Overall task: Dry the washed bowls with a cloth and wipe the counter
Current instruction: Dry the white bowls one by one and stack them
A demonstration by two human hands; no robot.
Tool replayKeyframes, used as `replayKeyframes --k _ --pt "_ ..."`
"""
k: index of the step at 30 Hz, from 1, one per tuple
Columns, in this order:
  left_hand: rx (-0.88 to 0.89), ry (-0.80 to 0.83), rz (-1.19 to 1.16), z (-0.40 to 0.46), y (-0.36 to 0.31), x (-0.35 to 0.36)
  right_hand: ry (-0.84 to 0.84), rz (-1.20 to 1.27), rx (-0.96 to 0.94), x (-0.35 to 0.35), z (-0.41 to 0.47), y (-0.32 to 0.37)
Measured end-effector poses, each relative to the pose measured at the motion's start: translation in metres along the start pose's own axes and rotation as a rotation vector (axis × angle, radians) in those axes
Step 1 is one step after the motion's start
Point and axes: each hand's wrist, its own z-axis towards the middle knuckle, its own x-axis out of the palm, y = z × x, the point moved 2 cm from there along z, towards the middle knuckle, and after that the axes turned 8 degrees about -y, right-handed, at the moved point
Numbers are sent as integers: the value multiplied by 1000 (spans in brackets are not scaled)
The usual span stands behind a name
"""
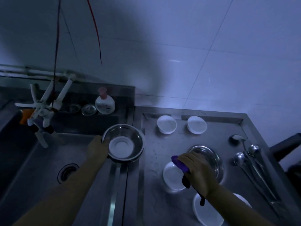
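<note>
Left hand [97,150] is gripping the steel bowl [124,142] by its rim over the sink's right edge. Right hand [197,172] is clutching the purple cloth [180,164] above the counter [162,209]. Recommendation: bring cloth inside bowl, rotating steadily.

kitchen, dim | steel sink [48,160] left of left hand [97,150] | steel counter [154,201] with bowls, spoons [250,162] by right hand [197,172] | tiled wall [211,54] beyond

You see a brushed-metal worktop [175,214], a shiny steel bowl [124,142], glossy white bowls [166,124] and a soft purple cloth [180,164].
</note>
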Motion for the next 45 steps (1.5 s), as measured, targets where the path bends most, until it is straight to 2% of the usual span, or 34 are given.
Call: replayKeyframes --k 20,24,26,30,33,37,39,42,45 --pt "11 -33 90 8 21 14 -16 -4 86 4 -8 5" --pt "83 -114 183 -1 11 11 -77 -30 146 -9 -12 0" --pt "216 -132 155 -15 -4 16 -135 -44 161 -20 -15 -2" --pt "424 37 22 -58 -30 44 -169 -56 222 -40 -27 -11" --pt "494 223 118 -98 -34 78 -156 -44 254 -50 -40 -22" --pt "347 490 362 -140 -16 129 -180 -12 278 -60 -58 -41" --pt "216 579 399 -154 -7 150 -175 -1 298 -63 -67 -53" --pt "-16 653 321 -171 2 178 -184 20 301 -68 -79 -70" --pt "-298 568 85 -180 5 199 -159 38 314 -74 -92 -94"
